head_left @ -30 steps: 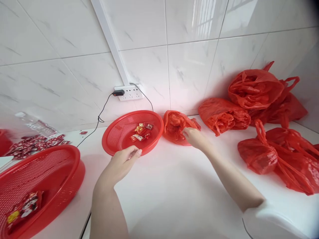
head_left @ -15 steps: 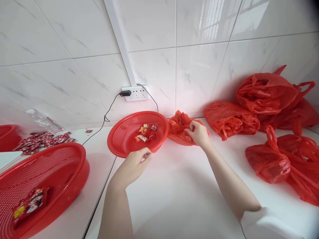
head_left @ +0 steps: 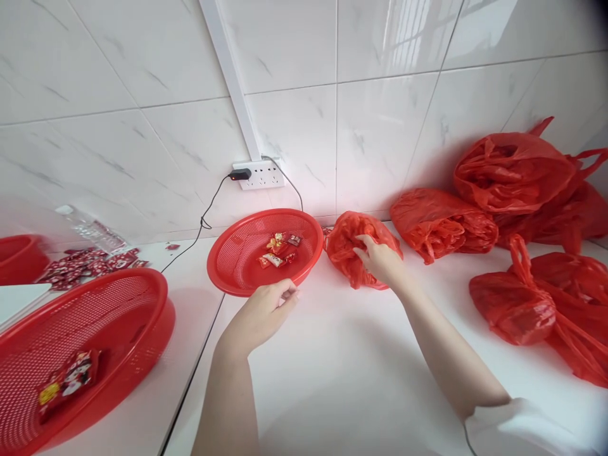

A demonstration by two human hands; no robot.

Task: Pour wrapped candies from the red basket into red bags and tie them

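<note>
A round red basket (head_left: pixel 237 272) stands near the wall with several small wrapped packets (head_left: pixel 274 258) inside. In front of its near rim is my left hand (head_left: pixel 268 310), fingers curled and drawn together; whether anything is between them is hidden. To the right of the basket, a crumpled red plastic bag (head_left: pixel 344 244) sits in a bundle. My right hand (head_left: pixel 380 258) is on this bundle, thumb and index finger at its folds, slightly apart.
A larger red basket (head_left: pixel 156 297) at left holds a red packet (head_left: pixel 71 380). Behind it lie many small packets (head_left: pixel 80 266) and a clear bottle (head_left: pixel 92 229). Red bags (head_left: pixel 513 171) are piled at right. A power strip (head_left: pixel 263 175) with cords is on the wall.
The crumpled bag has shifted and now bulges toward the table's front. My right hand's thumb and index finger have parted. My left hand has moved slightly right.
</note>
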